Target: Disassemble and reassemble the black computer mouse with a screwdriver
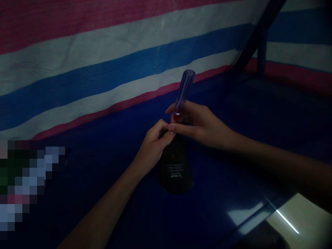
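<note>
A screwdriver with a clear purplish handle (184, 88) and a red collar stands nearly upright, leaning slightly right, at the middle of the view. Its shaft is hidden by the fingers. My right hand (199, 122) is closed around the lower part of the screwdriver. Below it lies a black rounded device (176, 169) with small white print on its face. My left hand (158, 141) is closed at the device's far end, thumb on top, its fingertips touching those of my right hand. What lies under the fingertips is hidden.
The dark blue table surface (124, 214) lies beneath. Behind it hangs a striped red, white and blue sheet (109, 72). A dark slanted frame (255, 41) stands at the back right. Light reflections show at the lower right, and a pixelated patch covers the lower left.
</note>
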The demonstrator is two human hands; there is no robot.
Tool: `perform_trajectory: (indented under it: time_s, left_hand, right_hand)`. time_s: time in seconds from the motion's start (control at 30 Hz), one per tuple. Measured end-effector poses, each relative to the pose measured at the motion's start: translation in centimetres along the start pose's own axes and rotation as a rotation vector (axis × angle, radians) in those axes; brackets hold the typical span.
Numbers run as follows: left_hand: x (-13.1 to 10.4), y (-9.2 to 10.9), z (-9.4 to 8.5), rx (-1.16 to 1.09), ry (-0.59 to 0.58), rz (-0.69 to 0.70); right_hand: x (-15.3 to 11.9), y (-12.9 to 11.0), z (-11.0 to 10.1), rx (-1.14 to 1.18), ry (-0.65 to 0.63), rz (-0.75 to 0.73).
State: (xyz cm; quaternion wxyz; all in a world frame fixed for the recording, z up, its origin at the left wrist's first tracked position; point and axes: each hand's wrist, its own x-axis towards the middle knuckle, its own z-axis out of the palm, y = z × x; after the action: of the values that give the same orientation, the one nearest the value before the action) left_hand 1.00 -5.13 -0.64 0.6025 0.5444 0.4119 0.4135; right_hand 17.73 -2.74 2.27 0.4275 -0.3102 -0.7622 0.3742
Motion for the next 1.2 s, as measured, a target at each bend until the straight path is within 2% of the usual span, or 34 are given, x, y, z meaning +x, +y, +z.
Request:
perform_trajectory:
  time_s: [0.1, 0.2, 0.37, 0.5, 0.67, 0.83, 1.0, 1.2]
  left_hand:
    - [-0.1, 0.0, 0.0, -0.032, -0.014, -0.012]
    - [-0.2, 0.2, 0.1, -0.030, -0.007, -0.066]
    - [-0.2, -0.1, 0.2, -0.056, 0.011, -0.042]
    - [-0.3, -0.5, -0.1, -0.033, -0.042, -0.081]
    - [-0.4, 0.2, -0.1, 0.021, -0.049, -0.103]
    - [-0.4, 1.1, 0.0, 0.048, -0.065, -0.114]
    - [-0.5, 0.8, 0.0, 0.041, -0.073, -0.124]
    - [-0.5, 0.5, 0.1, 0.086, 0.011, -0.122]
  right_hand:
    - [0.3, 0.4, -0.3, 0.065, -0.154, 0.064]
    - [0.4, 0.5, -0.7, 0.095, -0.197, 0.093]
    - [0.3, 0.2, -0.9, -0.069, -0.134, 0.088]
    - [0.3, 0.1, -1.0, -0.178, -0.095, 0.093]
    - [0.4, 0.2, -0.8, -0.079, -0.173, 0.158]
    - [0.4, 0.3, -0.9, -0.025, -0.161, 0.179]
    - [0.1, -0.1, -0.7, 0.049, -0.092, 0.197]
    - [-0.3, -0.2, -0.5, 0.017, 0.037, 0.139]
